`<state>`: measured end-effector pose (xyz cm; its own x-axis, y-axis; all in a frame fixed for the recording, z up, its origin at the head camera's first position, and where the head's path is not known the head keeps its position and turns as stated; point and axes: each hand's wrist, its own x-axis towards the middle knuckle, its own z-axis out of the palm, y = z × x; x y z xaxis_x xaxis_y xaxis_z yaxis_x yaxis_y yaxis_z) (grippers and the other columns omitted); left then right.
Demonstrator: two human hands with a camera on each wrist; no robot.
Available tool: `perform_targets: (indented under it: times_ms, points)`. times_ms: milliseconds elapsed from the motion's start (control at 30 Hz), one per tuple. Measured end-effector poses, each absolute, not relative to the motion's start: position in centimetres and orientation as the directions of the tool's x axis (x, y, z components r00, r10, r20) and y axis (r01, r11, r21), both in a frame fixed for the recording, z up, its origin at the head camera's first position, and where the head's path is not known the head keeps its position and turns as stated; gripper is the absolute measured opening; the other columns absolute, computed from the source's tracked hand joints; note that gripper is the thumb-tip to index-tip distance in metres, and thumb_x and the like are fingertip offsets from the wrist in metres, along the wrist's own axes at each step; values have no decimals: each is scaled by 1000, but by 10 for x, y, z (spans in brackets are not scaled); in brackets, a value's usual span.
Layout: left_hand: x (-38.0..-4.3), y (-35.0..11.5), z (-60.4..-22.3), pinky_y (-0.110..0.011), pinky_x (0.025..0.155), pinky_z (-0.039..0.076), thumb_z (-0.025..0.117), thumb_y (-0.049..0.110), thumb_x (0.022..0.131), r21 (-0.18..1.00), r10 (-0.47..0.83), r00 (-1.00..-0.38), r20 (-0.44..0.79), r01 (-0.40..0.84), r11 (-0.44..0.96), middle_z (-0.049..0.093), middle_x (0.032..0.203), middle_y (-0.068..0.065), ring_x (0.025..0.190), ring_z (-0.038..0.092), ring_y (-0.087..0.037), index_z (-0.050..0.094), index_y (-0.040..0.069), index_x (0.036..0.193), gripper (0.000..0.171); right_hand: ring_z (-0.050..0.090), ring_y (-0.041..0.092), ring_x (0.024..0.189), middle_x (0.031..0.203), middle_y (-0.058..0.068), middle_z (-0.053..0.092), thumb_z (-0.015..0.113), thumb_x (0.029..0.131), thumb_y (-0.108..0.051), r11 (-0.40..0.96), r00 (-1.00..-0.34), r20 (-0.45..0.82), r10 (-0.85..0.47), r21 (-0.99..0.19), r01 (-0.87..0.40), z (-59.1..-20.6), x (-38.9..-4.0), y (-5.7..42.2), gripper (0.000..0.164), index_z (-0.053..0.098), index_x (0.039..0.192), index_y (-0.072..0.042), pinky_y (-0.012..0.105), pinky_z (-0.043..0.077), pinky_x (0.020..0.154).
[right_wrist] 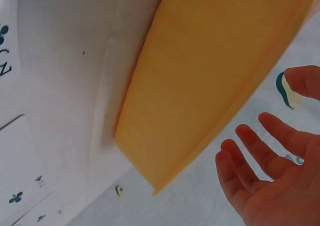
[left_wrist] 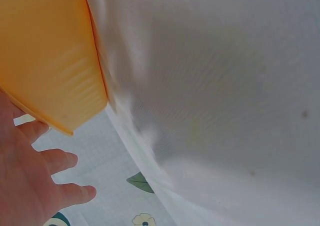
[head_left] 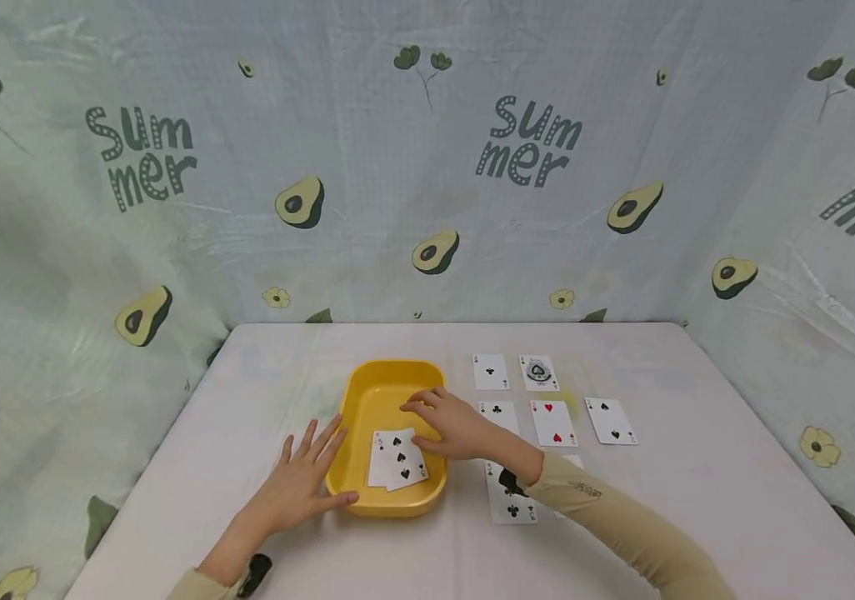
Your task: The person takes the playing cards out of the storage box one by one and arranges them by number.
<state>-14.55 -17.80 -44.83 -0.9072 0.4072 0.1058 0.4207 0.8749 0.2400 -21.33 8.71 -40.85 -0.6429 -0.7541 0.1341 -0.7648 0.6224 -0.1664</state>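
A yellow plastic tray (head_left: 375,404) stands on the table, with at least two overlapping playing cards (head_left: 401,462) in it; the upper one is a three of spades. Along the tray's left rim lies my left hand (head_left: 297,485), its fingers spread and fairly straight, touching the edge. My right hand (head_left: 452,427) hovers over the tray's right side, above the cards. In the right wrist view that hand (right_wrist: 280,171) has slightly bent fingers and a thumb standing apart, with nothing between them.
Face-up cards lie in loose rows right of the tray, among them an ace of clubs (head_left: 491,372), ace of spades (head_left: 539,373), two of hearts (head_left: 553,423) and two of spades (head_left: 611,421). My right forearm covers parts of the three of clubs (head_left: 512,505) and a card beside it.
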Motion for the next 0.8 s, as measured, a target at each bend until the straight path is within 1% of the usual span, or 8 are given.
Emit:
perform_targets:
  times_ms: [133,233,433,533,633,800]
  points:
    - [-146,-177,-449,-65,100,15,54,63,74,237,412,-903,120,429,872,14,151,-5,135,13,-42,22,12,142,91,44,17,106,124,0,50,55,84,-39,668,-682,85,-727,-142,-730,-418,-214,78,48,48,126,-16,33,41,91]
    - [-146,-177,-450,-66,98,17,54,63,74,227,416,-899,135,437,870,15,151,-6,134,15,-42,24,11,142,91,42,19,110,127,0,49,55,82,-44,700,-706,19,-708,-110,-705,-425,-215,73,52,47,127,-17,37,38,94]
    - [-145,-177,-450,-67,98,18,53,62,75,226,419,-898,137,440,869,16,150,-7,134,15,-43,24,10,142,90,40,21,119,133,2,45,54,80,-50,719,-716,-75,-694,-49,-693,-436,-219,64,62,42,132,-18,42,33,99]
    - [-145,-177,-450,-67,98,18,51,64,75,222,418,-899,132,438,871,15,151,-7,134,14,-43,23,10,142,90,38,22,122,138,3,41,53,79,-55,736,-730,-126,-672,-9,-676,-438,-221,58,70,36,136,-19,43,31,102]
    - [-146,-177,-449,-66,98,17,51,64,75,228,415,-902,123,433,872,14,151,-7,134,13,-43,23,10,142,90,37,23,123,140,3,38,53,76,-61,754,-749,-157,-643,40,-656,-438,-222,53,79,31,139,-19,45,31,102]
    - [-146,-177,-449,-66,99,16,53,63,75,231,408,-905,115,424,876,14,151,-7,135,13,-43,24,10,142,90,35,24,127,142,4,36,51,72,-69,764,-758,-199,-621,60,-642,-437,-224,45,87,29,140,-19,47,29,103]
